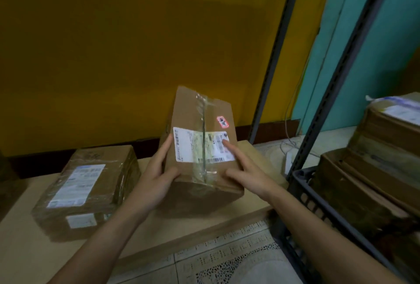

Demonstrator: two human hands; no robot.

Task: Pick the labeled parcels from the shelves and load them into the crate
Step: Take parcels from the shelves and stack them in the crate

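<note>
While the left hand (156, 172) gripped the stiff parcel (200, 111) by its side (it seemed light), the right hand (247, 172) touched the label (195, 145) with a straight finger.

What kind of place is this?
Probably a parcel storeroom: the held cardboard parcel and the taped parcel on the low shelf carry shipping labels, metal rack posts stand nearby, and a dark plastic crate holds more boxes.

left grip (156, 177) holds tilted parcel (193, 111) | right grip (247, 170) touches its label (188, 145)
</note>
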